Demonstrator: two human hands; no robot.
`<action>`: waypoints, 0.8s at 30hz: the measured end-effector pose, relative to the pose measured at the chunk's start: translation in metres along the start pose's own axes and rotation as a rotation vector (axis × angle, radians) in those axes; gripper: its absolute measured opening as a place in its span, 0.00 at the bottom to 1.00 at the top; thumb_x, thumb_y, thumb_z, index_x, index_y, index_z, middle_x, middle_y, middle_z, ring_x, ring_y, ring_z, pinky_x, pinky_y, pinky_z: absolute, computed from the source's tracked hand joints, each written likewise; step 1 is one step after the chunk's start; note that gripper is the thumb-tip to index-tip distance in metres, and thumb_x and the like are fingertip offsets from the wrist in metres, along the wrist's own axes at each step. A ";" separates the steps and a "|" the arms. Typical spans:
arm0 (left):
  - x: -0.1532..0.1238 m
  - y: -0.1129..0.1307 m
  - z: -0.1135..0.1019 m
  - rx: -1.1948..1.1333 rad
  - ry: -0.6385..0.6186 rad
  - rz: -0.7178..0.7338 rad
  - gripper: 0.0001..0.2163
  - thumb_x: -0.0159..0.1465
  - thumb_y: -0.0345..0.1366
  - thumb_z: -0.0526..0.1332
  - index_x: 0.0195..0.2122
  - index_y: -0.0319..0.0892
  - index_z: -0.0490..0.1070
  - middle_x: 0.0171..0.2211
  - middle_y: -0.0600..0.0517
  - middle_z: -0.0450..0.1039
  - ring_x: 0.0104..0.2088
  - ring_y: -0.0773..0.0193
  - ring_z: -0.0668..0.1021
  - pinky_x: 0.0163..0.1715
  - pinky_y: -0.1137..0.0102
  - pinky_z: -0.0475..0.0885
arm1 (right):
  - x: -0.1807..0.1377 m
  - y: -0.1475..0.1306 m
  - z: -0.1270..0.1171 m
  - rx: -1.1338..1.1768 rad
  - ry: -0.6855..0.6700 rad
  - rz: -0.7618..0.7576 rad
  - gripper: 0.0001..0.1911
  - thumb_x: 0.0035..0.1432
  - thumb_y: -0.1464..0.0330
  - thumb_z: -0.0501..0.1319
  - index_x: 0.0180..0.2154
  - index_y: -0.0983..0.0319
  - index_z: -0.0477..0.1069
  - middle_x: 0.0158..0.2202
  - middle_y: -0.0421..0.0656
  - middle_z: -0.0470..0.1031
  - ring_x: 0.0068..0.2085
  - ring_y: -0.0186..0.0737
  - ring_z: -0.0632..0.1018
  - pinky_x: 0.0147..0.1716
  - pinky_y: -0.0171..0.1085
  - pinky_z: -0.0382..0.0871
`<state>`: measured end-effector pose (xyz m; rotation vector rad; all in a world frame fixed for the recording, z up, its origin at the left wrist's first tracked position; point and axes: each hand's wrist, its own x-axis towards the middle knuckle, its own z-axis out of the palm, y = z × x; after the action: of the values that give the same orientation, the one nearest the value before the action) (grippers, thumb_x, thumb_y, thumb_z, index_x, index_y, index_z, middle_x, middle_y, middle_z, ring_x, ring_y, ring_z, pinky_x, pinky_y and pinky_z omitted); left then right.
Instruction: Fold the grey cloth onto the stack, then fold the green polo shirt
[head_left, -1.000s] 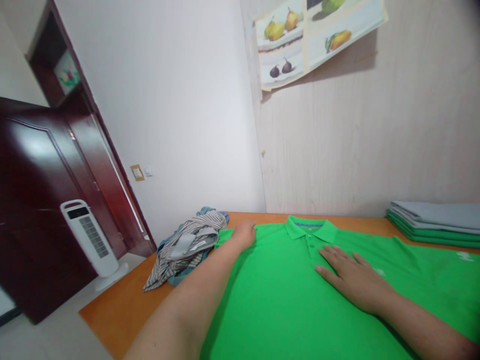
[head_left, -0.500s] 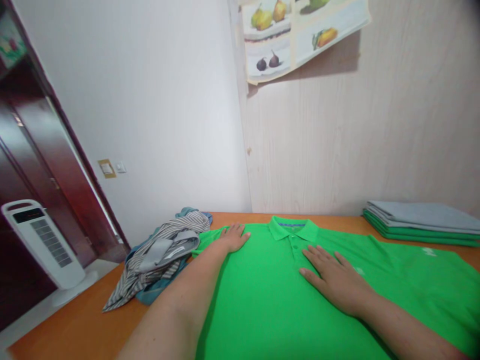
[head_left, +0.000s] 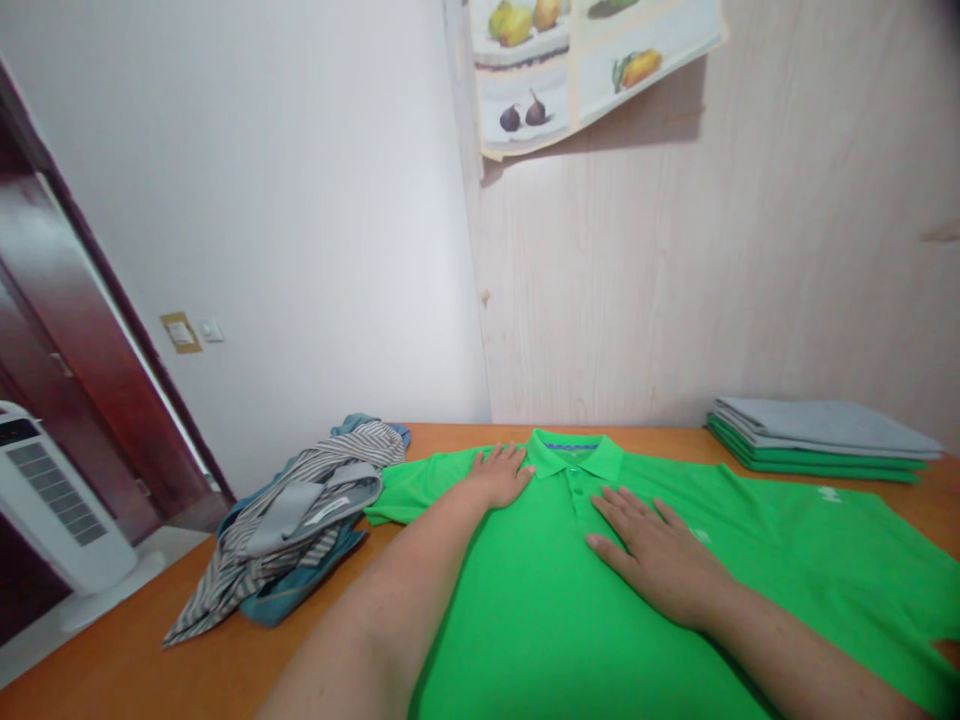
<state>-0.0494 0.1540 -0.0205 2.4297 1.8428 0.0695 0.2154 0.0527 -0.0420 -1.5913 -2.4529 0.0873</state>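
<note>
A bright green polo shirt point(head_left: 555, 600) lies spread on the orange table with its collar toward the wall and its buttoned placket facing up. My left hand point(head_left: 501, 476) rests flat on the shirt's left shoulder, just beside the collar, fingers outstretched. On the chest, right of the placket, my right hand point(head_left: 656, 550) lies palm down with its thumb apart from the fingers. Neither hand grips anything. Small white marks show on the chest and on the right sleeve. The shirt's lower part runs out of view at the bottom.
Left of the shirt is a rumpled heap of striped, grey and blue clothes point(head_left: 300, 520). A folded stack of grey and green garments point(head_left: 825, 435) sits at the back right of the table point(head_left: 172, 650). A white tower fan point(head_left: 64, 510) stands at far left. The wall bounds the table's back.
My left hand has slid right along the shoulder, closer to the collar, baring more of the left sleeve. The right hand stays on the chest. The view has turned slightly right.
</note>
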 end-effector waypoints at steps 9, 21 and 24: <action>0.000 -0.006 -0.003 0.010 0.020 -0.006 0.35 0.67 0.62 0.37 0.70 0.47 0.50 0.72 0.47 0.45 0.70 0.49 0.51 0.65 0.47 0.49 | 0.000 -0.001 -0.001 -0.001 -0.007 -0.002 0.43 0.63 0.39 0.38 0.68 0.57 0.54 0.70 0.45 0.52 0.70 0.52 0.52 0.67 0.58 0.43; -0.018 -0.045 0.003 0.043 0.079 -0.203 0.38 0.67 0.61 0.36 0.68 0.38 0.53 0.71 0.38 0.45 0.70 0.47 0.51 0.65 0.47 0.50 | 0.001 0.000 -0.001 -0.007 -0.009 0.004 0.43 0.63 0.39 0.38 0.68 0.57 0.54 0.70 0.44 0.51 0.70 0.52 0.51 0.67 0.59 0.44; -0.018 -0.046 0.006 0.038 0.062 -0.212 0.40 0.66 0.63 0.34 0.70 0.38 0.49 0.72 0.40 0.40 0.71 0.48 0.48 0.65 0.46 0.47 | 0.001 0.001 -0.001 -0.016 -0.019 0.003 0.43 0.63 0.39 0.37 0.68 0.57 0.53 0.70 0.44 0.51 0.70 0.51 0.51 0.67 0.59 0.44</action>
<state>-0.0977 0.1485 -0.0307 2.2636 2.1353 0.0963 0.2155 0.0541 -0.0412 -1.6086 -2.4712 0.0841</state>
